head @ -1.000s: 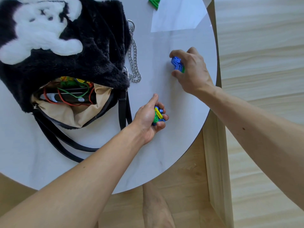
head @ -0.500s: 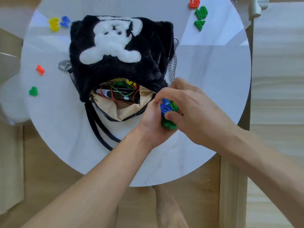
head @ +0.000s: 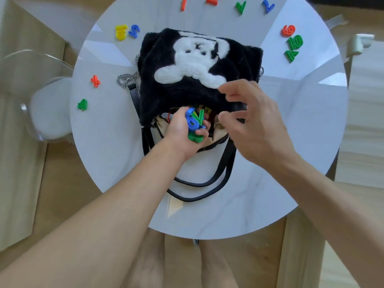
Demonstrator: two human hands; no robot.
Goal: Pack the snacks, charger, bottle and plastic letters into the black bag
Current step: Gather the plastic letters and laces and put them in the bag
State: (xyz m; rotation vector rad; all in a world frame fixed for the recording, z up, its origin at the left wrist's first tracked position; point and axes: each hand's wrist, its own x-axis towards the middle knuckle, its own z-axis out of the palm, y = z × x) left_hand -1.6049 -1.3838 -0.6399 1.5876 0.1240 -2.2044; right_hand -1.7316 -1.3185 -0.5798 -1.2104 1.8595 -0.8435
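From the head view, the left hand (head: 182, 129) is closed round a clutch of blue and green plastic letters (head: 194, 123), right over the mouth of the fluffy black bag with a white bear on it (head: 187, 65). Just beside it the right hand (head: 249, 119) is spread, fingers loose, holding nothing. I'd lower that fist deeper past the zip before letting go, so nothing skips onto the round white table (head: 301, 121). More loose letters (head: 293, 46) lie well beyond both hands.
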